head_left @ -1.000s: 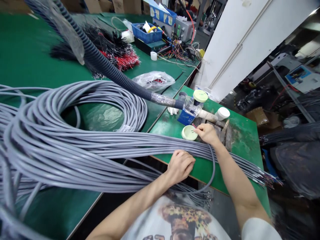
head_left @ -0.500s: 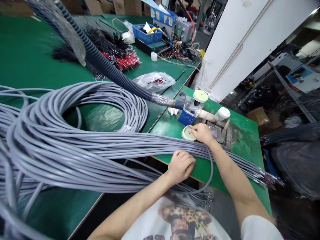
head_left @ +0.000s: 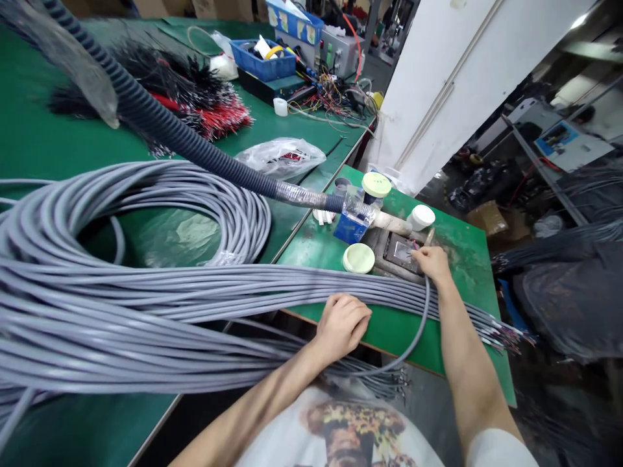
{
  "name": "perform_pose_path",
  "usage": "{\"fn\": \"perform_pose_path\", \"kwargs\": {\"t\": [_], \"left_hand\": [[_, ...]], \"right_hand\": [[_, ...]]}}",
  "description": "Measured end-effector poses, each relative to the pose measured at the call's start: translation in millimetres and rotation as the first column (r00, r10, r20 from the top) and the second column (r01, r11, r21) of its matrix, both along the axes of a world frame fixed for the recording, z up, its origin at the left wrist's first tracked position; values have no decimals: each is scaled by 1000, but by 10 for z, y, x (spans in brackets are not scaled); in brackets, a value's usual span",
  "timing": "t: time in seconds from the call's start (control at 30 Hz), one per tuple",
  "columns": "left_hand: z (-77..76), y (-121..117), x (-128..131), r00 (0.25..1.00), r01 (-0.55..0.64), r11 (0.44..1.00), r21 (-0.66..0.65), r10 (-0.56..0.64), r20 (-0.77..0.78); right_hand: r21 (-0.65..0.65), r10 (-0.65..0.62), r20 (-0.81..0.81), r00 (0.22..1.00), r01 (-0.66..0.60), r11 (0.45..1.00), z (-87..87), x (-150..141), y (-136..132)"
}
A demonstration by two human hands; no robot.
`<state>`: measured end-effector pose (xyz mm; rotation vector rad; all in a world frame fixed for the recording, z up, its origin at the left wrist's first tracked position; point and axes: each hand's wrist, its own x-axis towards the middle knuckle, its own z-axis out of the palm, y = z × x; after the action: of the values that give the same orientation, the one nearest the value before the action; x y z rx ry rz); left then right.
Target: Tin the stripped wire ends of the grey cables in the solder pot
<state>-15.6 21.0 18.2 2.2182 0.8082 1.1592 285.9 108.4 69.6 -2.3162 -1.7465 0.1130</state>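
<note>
While the left hand lies against the near side of a long gray cable bundle, its fingers curled so that it is hard to tell whether they grip or only rest, the right hand pinches narrowly on a single gray cable that curves up to it from below the bench edge. Thin colored wires appear to stick out from the pinch, forward and to the left, over a dull metal plate, and the right hand is clearly the nearer one to both. The bundle's long axis runs across the view from left to right, passing between the two hands, and its fanned wire ends reach past the right side of a green-topped bench. Just left of the plate sit a pale green lid and a blue box, with a white cap beyond. Farther off, a black corrugated conduit crosses above a gray cable coil, and beyond them lie a plastic bag, a mass of black and red wires, a blue crate and a control box.
</note>
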Motion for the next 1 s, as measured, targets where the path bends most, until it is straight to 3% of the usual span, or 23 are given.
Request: {"fn": "perform_pose_path", "kwargs": {"t": [0.23, 0.43, 0.63, 0.77, 0.83, 0.87, 0.93, 1.0], "left_hand": [[6, -8, -1, 1000, -2, 1000, -1, 2, -10], [1, -7, 7, 1000, -3, 1000, -11, 3, -3], [14, -11, 1, 999, -14, 1000, -21, 15, 46], [95, -16, 49, 964, -8, 981, -193, 59, 258], [143, -5, 134, 908, 69, 921, -383, 102, 407], [165, 5, 191, 873, 140, 864, -483, 123, 473], [202, 25, 317, 798, 332, 703, -628, 145, 584], [231, 35, 432, 702, 515, 552, -656, 167, 692]], "right_hand": [[-17, -52, -13, 999, 52, 999, -155, 96, 19], [0, -59, -80, 995, 59, 998, -157, 84, 35], [88, -3, -257, 966, 26, 996, 140, -96, -214], [153, 97, -428, 898, -34, 988, 362, -487, -581], [209, 153, -613, 775, -28, 977, 409, -725, -749], [224, 174, -684, 709, -23, 974, 416, -836, -818], [228, 194, -770, 608, -22, 974, 406, -1022, -927], [219, 204, -810, 549, -39, 975, 382, -1144, -1001]]}}
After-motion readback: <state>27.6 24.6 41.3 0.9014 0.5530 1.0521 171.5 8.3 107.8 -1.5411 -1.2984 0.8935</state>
